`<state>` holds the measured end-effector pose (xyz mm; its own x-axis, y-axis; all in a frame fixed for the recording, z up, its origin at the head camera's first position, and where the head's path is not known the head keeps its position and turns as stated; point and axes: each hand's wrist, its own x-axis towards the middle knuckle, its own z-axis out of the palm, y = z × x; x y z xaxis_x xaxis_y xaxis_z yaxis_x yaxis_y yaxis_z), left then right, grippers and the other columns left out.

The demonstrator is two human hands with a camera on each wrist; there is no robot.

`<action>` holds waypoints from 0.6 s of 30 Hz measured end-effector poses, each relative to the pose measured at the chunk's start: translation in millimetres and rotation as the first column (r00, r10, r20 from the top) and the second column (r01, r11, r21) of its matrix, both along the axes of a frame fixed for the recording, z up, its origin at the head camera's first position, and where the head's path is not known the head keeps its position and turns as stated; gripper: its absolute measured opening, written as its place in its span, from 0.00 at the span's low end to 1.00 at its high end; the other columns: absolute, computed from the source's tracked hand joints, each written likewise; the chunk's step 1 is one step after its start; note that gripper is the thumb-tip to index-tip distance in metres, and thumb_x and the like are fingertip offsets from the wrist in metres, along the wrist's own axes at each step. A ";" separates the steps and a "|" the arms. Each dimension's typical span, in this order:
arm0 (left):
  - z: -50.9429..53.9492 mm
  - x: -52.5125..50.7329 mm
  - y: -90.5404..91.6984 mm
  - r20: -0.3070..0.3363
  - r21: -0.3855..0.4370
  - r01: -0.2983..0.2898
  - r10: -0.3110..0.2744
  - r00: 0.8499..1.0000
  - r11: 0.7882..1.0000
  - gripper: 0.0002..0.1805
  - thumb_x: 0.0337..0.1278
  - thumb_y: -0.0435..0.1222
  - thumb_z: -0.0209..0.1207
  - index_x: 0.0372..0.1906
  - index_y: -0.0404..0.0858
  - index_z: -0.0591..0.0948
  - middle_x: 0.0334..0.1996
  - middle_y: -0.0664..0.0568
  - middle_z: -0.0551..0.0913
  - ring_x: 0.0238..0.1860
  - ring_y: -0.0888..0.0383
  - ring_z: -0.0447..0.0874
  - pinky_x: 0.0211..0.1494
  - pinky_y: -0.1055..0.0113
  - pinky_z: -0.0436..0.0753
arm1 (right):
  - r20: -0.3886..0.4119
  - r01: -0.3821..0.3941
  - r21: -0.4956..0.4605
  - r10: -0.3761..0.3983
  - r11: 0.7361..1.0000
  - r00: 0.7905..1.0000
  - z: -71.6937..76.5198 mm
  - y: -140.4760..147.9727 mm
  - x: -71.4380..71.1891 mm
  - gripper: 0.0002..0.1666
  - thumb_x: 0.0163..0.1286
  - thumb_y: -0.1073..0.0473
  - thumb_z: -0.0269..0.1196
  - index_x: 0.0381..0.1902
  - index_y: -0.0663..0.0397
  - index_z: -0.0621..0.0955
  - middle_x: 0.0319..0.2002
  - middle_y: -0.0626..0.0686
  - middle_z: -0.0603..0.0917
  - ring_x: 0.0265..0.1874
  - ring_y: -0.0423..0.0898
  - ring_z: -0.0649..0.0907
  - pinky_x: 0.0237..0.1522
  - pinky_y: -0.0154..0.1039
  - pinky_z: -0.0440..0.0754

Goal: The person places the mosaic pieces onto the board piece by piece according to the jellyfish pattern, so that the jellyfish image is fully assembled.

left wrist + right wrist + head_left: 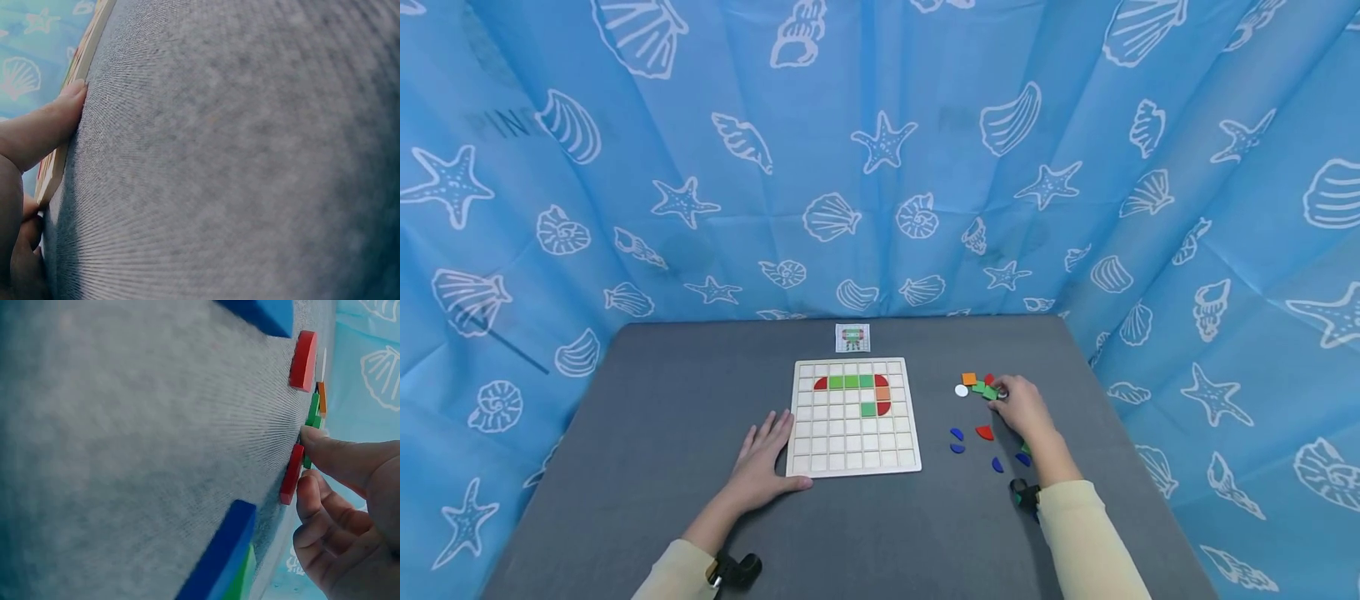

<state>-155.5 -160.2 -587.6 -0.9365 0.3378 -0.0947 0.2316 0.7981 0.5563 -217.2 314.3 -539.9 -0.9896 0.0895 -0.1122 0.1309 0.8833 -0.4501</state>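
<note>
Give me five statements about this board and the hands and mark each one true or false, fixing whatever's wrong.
1. The left hand touches the gridded board. True.
2. The small picture card lies on top of the board. False: it lies on the table, beyond the board's far edge.
3. On the board, an orange square sits between two red pieces. True.
4. The white round piece is left of the board. False: it is on the right.
5. The right hand rests on the board. False: it is off to the right, at the loose green pieces.
</note>
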 end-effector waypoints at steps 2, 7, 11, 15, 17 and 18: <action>0.4 -0.9 0.4 -0.009 -0.003 -0.003 0.003 1.000 1.000 0.68 0.42 0.68 0.69 0.81 0.38 0.51 0.82 0.44 0.49 0.82 0.41 0.38 0.79 0.38 0.39 | 0.005 0.002 0.006 -0.002 1.000 1.000 1.2 0.0 -2.3 0.21 0.65 0.61 0.71 0.54 0.62 0.82 0.46 0.62 0.81 0.45 0.57 0.81 0.47 0.55 0.81; 2.0 -1.1 1.5 -0.019 -0.009 -0.014 0.014 1.000 1.000 0.68 0.41 0.68 0.70 0.81 0.38 0.51 0.81 0.43 0.51 0.82 0.40 0.40 0.79 0.38 0.40 | -0.009 -0.006 0.006 0.006 1.000 1.000 2.3 -0.8 -3.9 0.18 0.65 0.60 0.71 0.50 0.62 0.84 0.47 0.63 0.80 0.46 0.58 0.80 0.49 0.57 0.81; 2.3 1.1 3.0 -0.005 0.004 -0.002 0.002 1.000 1.000 0.68 0.41 0.68 0.70 0.81 0.37 0.51 0.81 0.44 0.50 0.82 0.40 0.39 0.79 0.38 0.40 | -0.040 0.000 0.017 0.000 1.000 0.999 2.5 0.4 0.8 0.17 0.64 0.61 0.72 0.48 0.63 0.84 0.48 0.64 0.80 0.47 0.60 0.80 0.51 0.59 0.81; 1.2 2.5 2.5 -0.027 0.011 0.001 -0.001 1.000 1.000 0.68 0.41 0.67 0.70 0.81 0.37 0.52 0.81 0.43 0.51 0.82 0.40 0.40 0.79 0.38 0.41 | -0.083 0.009 0.016 -0.007 1.000 0.997 7.4 -4.2 7.1 0.19 0.64 0.58 0.72 0.51 0.61 0.84 0.47 0.62 0.82 0.43 0.57 0.81 0.47 0.57 0.82; 0.6 2.2 1.8 -0.043 0.012 -0.003 0.003 0.999 1.000 0.68 0.40 0.67 0.71 0.81 0.37 0.52 0.81 0.43 0.52 0.82 0.39 0.41 0.79 0.38 0.42 | -0.113 -0.006 0.013 0.007 1.000 0.994 11.8 -9.7 9.5 0.20 0.64 0.56 0.73 0.52 0.59 0.85 0.47 0.62 0.83 0.41 0.55 0.82 0.44 0.55 0.83; 0.6 2.0 1.5 -0.047 0.015 -0.004 0.005 0.999 1.000 0.68 0.40 0.66 0.71 0.81 0.37 0.52 0.81 0.43 0.52 0.82 0.39 0.42 0.79 0.38 0.42 | -0.127 -0.013 0.010 0.014 1.000 0.992 14.2 -13.0 10.3 0.20 0.64 0.56 0.73 0.52 0.58 0.86 0.47 0.61 0.83 0.40 0.54 0.82 0.42 0.54 0.83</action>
<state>-153.5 -158.7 -587.1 -0.9412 0.3347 -0.0454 0.2545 0.7909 0.5565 -206.9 301.4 -525.7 -0.9970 0.0763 0.0152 0.0611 0.8888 -0.4542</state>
